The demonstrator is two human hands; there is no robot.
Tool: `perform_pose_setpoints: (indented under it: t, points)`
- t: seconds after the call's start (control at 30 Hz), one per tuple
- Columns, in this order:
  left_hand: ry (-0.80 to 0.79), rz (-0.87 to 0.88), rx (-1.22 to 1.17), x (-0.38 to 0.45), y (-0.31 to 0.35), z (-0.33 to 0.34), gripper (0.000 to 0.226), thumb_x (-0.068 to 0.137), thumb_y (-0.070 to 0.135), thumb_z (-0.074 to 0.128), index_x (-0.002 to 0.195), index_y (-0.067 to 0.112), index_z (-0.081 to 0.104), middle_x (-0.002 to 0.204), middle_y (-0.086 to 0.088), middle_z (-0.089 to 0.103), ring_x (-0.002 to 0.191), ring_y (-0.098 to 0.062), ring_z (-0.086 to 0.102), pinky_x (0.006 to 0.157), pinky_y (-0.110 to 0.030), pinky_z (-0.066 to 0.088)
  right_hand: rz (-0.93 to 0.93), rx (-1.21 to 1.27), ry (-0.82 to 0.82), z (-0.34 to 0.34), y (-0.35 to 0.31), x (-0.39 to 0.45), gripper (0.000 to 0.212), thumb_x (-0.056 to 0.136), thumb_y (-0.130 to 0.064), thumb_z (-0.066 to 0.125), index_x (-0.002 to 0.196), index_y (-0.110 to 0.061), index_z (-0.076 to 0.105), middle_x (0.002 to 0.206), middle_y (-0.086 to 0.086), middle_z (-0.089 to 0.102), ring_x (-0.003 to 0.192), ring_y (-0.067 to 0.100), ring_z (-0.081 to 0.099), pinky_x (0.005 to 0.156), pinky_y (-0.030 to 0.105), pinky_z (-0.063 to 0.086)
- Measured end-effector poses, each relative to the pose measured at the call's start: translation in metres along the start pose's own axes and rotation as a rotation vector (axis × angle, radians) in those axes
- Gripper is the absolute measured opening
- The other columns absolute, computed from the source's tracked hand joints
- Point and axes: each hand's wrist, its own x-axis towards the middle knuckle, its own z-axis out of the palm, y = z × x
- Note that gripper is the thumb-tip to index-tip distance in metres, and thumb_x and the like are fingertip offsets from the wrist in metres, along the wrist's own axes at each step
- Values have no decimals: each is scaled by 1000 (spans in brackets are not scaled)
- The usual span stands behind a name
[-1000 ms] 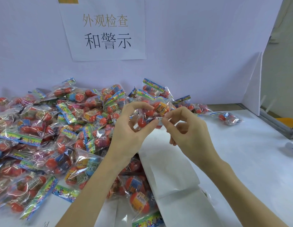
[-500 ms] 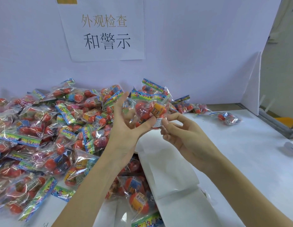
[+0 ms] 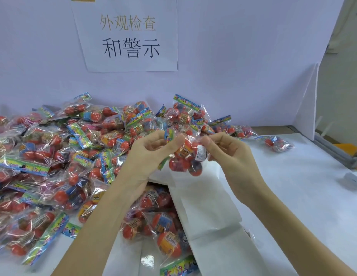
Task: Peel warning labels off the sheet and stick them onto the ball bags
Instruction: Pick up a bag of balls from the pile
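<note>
Two hands meet at the centre of the frame around one clear ball bag: the left hand has its fingers curled, pinching the bag's upper edge between thumb and fingertips, while the right hand has its fingers curled too, pinching the bag's right side just beside a small white warning label that sits on the plastic. The bag hangs between the hands, above the counter, with red and blue balls showing through it. Directly below lies a white folded paper sheet, running toward the lower middle of the frame; whether it carries labels cannot be told. Spread across the left half and the upper centre is a large pile of ball bags with rainbow header strips, some of them lying partly under the sheet at lower centre. One single bag lies apart at the right, near a white upright divider. In the upper middle, a paper sign with printed Chinese characters hangs on the pale back wall.
</note>
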Motion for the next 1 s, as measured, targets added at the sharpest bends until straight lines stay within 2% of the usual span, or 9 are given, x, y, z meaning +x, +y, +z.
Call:
perform_pose_setpoints:
  t: [0.17,0.23,0.37,0.53,0.6,0.73,0.83,0.9,1.0]
  points:
    - [133,128,-53,-1,-2,8,28,72,46,87,80,21,75,79,7,74,76,-7,70,74,-16,53,-23,-3,71,0,-2,0,25,99,-33,67,82,-17,77,73,-2,64,66,16,51,67,25,47]
    - [219,159,-65,0,-4,9,33,75,44,87,74,19,65,71,7,63,74,-11,65,76,-26,53,-40,-11,46,0,-2,-1,28,104,-33,60,95,-14,79,82,5,70,72,17,56,70,28,48]
    - [302,157,-90,-2,-7,11,42,76,48,86,77,14,61,78,-3,62,81,-23,64,84,-45,54,75,-50,-203,1,-1,-2,46,100,-55,55,123,-18,69,111,4,77,98,23,74,82,33,61]
    - [273,146,-33,-3,-8,15,29,86,50,80,85,22,70,81,3,63,79,-14,59,86,-36,55,120,-94,-221,8,3,-6,42,94,-47,61,102,-7,71,85,3,78,76,23,74,71,33,60]
    - [220,167,60,-3,-7,16,22,96,49,70,93,27,71,80,6,66,73,-14,63,75,-35,59,84,-55,-149,7,6,-6,31,101,-38,60,104,-9,71,85,1,76,76,20,72,70,31,57]
    - [156,189,61,-3,-8,17,18,106,25,61,104,7,65,66,2,57,53,-19,53,53,-36,53,110,77,-128,2,7,-1,26,102,-37,63,122,-21,67,93,2,73,82,17,66,73,28,53]
    - [187,130,20,-2,-8,16,22,106,21,61,97,0,62,70,-5,59,61,-24,60,65,-45,63,183,115,-120,2,9,1,54,89,-40,75,136,-21,57,96,5,71,83,18,68,76,27,54]
    - [243,118,85,0,-12,12,29,104,27,65,95,0,63,89,-16,67,85,-34,66,85,-58,60,172,125,-99,1,8,2,46,92,-28,78,133,-22,60,91,4,67,79,17,63,74,28,52]
    - [291,116,94,2,-7,12,30,101,39,66,112,11,66,107,-11,71,93,-17,71,77,-33,61,217,224,-174,-7,2,5,47,89,-17,76,134,-22,64,91,9,57,78,19,49,69,26,43]
